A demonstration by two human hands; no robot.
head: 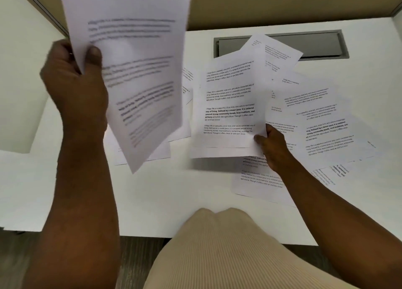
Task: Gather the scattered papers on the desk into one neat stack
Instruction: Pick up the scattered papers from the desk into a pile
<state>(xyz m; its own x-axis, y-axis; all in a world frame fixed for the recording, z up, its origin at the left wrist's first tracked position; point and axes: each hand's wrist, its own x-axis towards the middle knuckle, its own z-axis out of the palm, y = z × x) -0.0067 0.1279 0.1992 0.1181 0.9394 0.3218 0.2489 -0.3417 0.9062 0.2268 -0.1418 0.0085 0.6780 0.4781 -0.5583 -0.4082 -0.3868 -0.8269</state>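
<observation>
My left hand (76, 86) grips a printed sheet (134, 71) by its left edge and holds it up above the desk, tilted and blurred. My right hand (273, 146) pinches the lower right corner of a small stack of sheets (228, 114), lifted slightly over the desk's middle. Several more printed papers (322, 123) lie fanned out and overlapping on the right. Others (152, 154) lie partly hidden under the raised sheet. One sheet (261, 184) rests under my right wrist.
The white desk (174, 191) has a grey cable hatch (315, 45) at the back, partly covered by paper. A tan partition (261, 1) stands behind it. A second white surface (19, 71) adjoins on the left. My beige ribbed clothing (228, 256) shows at the near edge.
</observation>
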